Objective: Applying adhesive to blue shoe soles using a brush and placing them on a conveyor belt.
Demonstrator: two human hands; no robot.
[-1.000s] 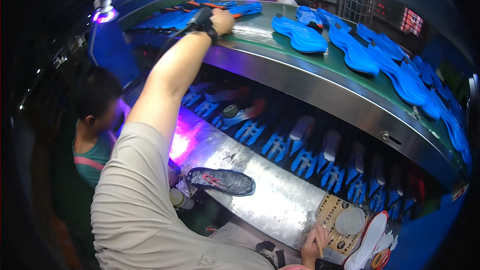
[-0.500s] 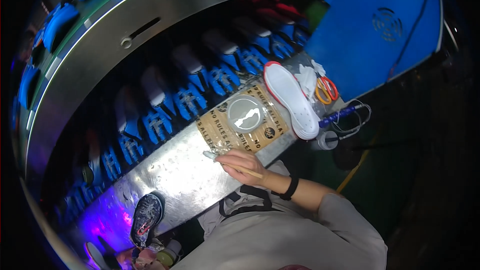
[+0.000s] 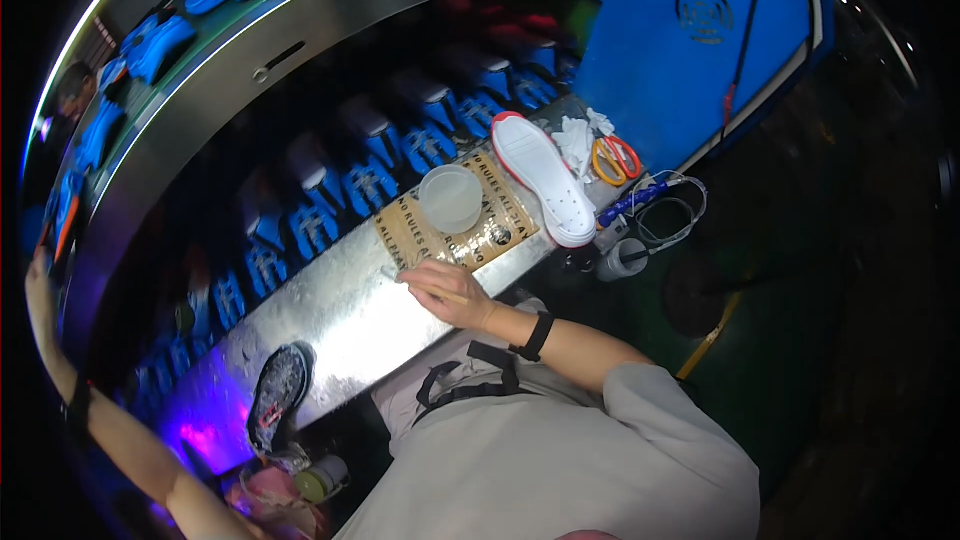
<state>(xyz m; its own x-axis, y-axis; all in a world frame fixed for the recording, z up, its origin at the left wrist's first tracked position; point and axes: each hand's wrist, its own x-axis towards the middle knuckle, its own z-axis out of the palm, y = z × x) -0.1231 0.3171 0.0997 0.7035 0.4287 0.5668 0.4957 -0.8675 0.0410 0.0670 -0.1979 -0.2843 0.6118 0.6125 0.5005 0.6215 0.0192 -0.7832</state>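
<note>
My right hand (image 3: 447,292) is closed around a wooden-handled brush (image 3: 440,294), whose pale tip lies just off the corner of a brown printed sheet (image 3: 400,225). On that sheet stands a round translucent tub (image 3: 450,200). My left hand (image 3: 40,275) reaches out at the far left edge, beside a blue piece with an orange edge (image 3: 68,220) on the upper belt; its fingers are too small and dim to read. Right of the tub rests a white shoe sole with a red rim (image 3: 543,175). A dark patterned shoe (image 3: 280,390) lies on the metal ledge's near left part.
Yellow and red-handled scissors (image 3: 615,160), white scraps (image 3: 575,145) and a blue tool with a cable (image 3: 632,202) lie right of the sole. Blue holders (image 3: 370,185) line the dark opening behind the metal ledge (image 3: 340,310). A blue panel (image 3: 690,50) stands at back right.
My left arm has come into view, stretched to the far left towards the upper belt. My right hand still holds the brush near the sheet's corner. The whole view has shifted.
</note>
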